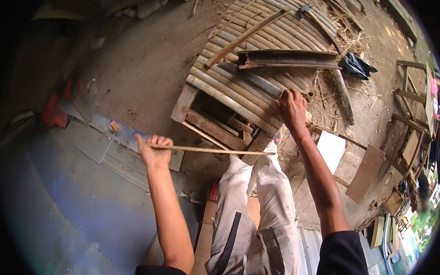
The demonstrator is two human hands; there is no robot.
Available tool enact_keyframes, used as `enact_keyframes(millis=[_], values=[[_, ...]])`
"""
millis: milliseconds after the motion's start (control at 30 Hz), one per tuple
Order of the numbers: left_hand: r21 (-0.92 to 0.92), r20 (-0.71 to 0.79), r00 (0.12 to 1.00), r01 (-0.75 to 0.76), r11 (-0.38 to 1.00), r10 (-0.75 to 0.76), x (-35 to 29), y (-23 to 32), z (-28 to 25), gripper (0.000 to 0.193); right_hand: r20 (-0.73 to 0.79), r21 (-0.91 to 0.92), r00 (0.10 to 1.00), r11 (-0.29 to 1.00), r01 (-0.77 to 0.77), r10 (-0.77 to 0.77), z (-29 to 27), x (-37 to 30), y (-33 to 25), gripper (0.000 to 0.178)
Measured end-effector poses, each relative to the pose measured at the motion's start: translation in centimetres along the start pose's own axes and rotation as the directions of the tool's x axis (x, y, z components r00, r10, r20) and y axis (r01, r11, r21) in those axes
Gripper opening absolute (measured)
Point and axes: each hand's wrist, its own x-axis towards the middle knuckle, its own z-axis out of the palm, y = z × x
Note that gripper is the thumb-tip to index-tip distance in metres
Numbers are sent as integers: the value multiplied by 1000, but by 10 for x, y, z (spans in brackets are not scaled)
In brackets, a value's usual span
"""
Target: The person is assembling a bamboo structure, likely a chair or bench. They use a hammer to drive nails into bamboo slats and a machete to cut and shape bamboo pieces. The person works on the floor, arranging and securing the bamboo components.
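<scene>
My left hand [156, 151] is closed around one end of a thin bamboo strip [210, 150]. The strip reaches level to the right, across above my knees. My right hand [292, 110] is closed at the near end of a machete [263, 84], its handle hidden in the fingers. Its flat grey blade points away to the left, along the top of a low bamboo-slat bench [231, 91]. Just beyond the blade, a dark split trough-shaped piece [290, 59] lies across the slats.
Also on the bench are a wooden stick [248, 35] and a curved-handled tool [321, 27]. A black plastic bag [357, 67] and a bamboo pole [346, 100] are at its right. Boards [365, 172] and wooden frames [409, 95] stand farther right. Blue-grey sheeting [82, 195] covers the left.
</scene>
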Motion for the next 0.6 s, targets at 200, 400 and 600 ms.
enact_keyframes(millis=[200,400,600], values=[[77,-77,986,153,985,-147,72,-36,24,66,412,444,883,896,21,-225,-58,-64,-40,38],[126,-39,999,29,992,-25,99,-72,38,69,486,573,870,782,-246,-82,-47,-116,-47,20],[481,68,997,-65,875,36,104,-131,27,42,549,553,823,677,-486,142,-5,-112,-50,19]])
